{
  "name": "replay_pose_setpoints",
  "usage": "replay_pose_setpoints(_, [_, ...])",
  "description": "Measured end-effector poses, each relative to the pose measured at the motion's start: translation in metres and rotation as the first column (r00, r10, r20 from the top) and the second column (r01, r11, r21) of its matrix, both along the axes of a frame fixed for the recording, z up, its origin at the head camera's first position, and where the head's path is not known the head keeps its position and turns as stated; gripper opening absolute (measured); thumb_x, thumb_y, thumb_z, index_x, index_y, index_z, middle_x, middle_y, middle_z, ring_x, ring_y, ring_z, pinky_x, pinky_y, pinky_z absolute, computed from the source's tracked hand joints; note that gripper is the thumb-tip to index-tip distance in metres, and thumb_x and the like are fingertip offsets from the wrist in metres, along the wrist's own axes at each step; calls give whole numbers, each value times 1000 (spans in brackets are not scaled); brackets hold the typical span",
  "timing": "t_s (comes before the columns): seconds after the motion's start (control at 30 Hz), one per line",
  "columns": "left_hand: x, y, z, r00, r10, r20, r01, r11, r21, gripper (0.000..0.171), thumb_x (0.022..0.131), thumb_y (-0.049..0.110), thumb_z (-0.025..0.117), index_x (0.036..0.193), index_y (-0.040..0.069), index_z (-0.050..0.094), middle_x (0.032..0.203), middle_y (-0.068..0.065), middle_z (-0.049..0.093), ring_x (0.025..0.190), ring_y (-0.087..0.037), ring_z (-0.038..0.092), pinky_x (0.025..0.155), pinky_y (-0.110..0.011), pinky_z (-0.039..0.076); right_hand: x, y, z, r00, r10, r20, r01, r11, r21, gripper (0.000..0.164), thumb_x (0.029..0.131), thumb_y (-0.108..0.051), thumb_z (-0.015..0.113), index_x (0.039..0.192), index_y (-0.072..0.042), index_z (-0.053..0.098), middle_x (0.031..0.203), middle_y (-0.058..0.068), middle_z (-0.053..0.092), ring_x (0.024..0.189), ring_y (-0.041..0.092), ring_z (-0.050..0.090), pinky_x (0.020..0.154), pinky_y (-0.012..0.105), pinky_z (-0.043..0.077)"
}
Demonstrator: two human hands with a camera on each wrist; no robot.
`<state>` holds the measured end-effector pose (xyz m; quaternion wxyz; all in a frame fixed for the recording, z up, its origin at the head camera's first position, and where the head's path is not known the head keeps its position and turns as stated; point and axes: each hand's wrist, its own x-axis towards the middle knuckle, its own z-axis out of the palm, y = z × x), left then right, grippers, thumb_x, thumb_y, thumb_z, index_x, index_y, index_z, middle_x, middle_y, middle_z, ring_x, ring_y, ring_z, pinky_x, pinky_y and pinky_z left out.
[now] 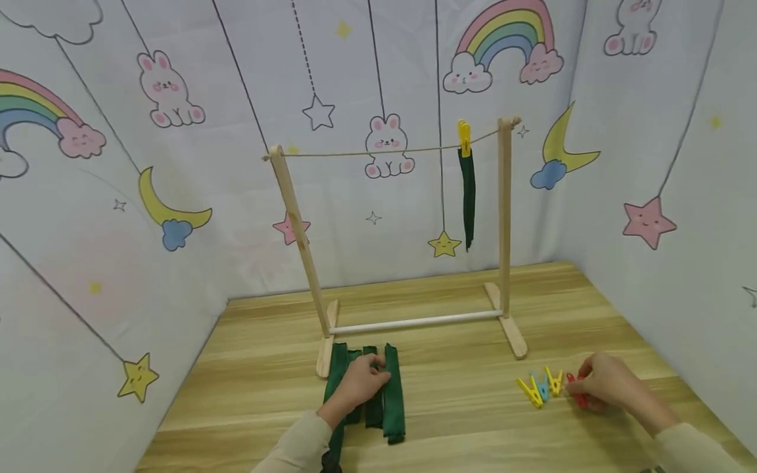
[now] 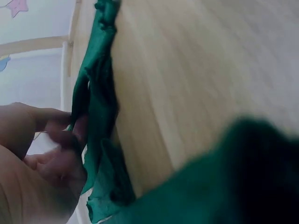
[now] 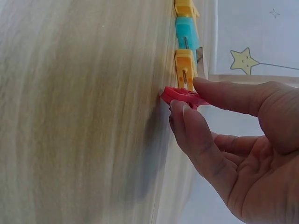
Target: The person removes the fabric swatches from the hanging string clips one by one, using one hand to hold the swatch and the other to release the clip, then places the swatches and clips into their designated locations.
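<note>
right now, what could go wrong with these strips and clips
The left hand is among green strips lying close together, so it might drag a neighbour along. The right hand pinches the red clip right beside a yellow clip and could nudge it. The hanging strip is held by one upper clip, so a bump might pull it loose.

head view: dark green strip (image 1: 374,414) partly hidden by left hand (image 1: 359,381); upper-right rabbit (image 1: 635,27) cropped. red clothespin (image 3: 179,95) partly covered by right hand (image 3: 257,158). left wrist view: foreground green cloth (image 2: 201,192) blurred, cropped.
</note>
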<state>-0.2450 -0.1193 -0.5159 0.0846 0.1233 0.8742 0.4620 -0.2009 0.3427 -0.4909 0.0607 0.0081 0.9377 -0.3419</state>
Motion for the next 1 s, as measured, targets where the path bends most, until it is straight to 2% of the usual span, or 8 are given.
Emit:
replay_pose_setpoints(0.07, [0,1,-2,997,11,-74,-17,997,-77,32,94,9,69,121,-6,60,92,-9,68,76,-21,65,62,-36,52,1,0,-1,1000,-2,20,2,1000,-8,34,78,-11,81,88,14,61,59,5,62,49,15,62,48,30,53])
replay_pose_setpoints(0.13, [-1,1,-4,991,16,-136,-35,990,-138,34,93,9,70,122,-4,60,84,-5,66,69,-16,62,57,-32,49,1,1,-1,999,-7,36,7,1000,-17,36,78,-12,81,90,15,61,60,6,62,49,15,62,48,30,54])
replay_pose_setpoints(0.3, [1,3,-7,972,0,-233,-54,973,-224,38,92,9,71,127,1,60,60,7,54,44,-7,43,41,-23,30,0,1,-1,999,-9,40,10,1000,-20,36,79,-13,81,90,15,61,60,6,62,49,15,63,48,30,54])
replay_pose_setpoints(0.37, [2,3,-7,966,3,-258,-70,965,-251,38,92,10,72,127,3,61,58,8,53,42,-7,41,39,-22,27,0,1,-2,999,-9,34,9,1000,-11,34,80,-13,81,89,14,62,60,6,62,49,15,63,48,30,54])
replay_pose_setpoints(0.43, [3,4,-6,961,19,-276,-99,956,-277,39,91,12,73,127,3,62,60,8,53,43,-7,43,38,-22,29,0,1,-2,1000,-4,27,4,1000,-3,33,80,-13,81,88,13,62,59,5,62,49,15,62,48,29,53])
replay_pose_setpoints(0.6, [3,4,-6,965,63,-254,-144,938,-317,46,90,16,75,130,-1,60,71,2,54,53,-10,48,44,-27,37,0,1,-4,1000,11,9,-11,1000,16,33,81,-15,81,86,12,63,58,4,61,48,14,62,47,29,53])
replay_pose_setpoints(0.8, [3,2,-6,969,30,-246,-102,952,-288,42,89,9,74,125,-6,60,86,-7,64,66,-15,59,54,-31,47,2,1,-7,1000,15,13,-15,1000,14,34,81,-15,82,86,12,63,58,4,61,48,15,62,47,29,53])
replay_pose_setpoints(1.0, [2,-1,-5,970,12,-244,-79,960,-267,41,89,7,74,125,-7,60,86,-9,65,66,-16,60,54,-31,49,0,2,-9,1000,18,-4,-18,1000,20,34,82,-16,81,86,13,63,59,4,61,49,15,63,47,30,53])
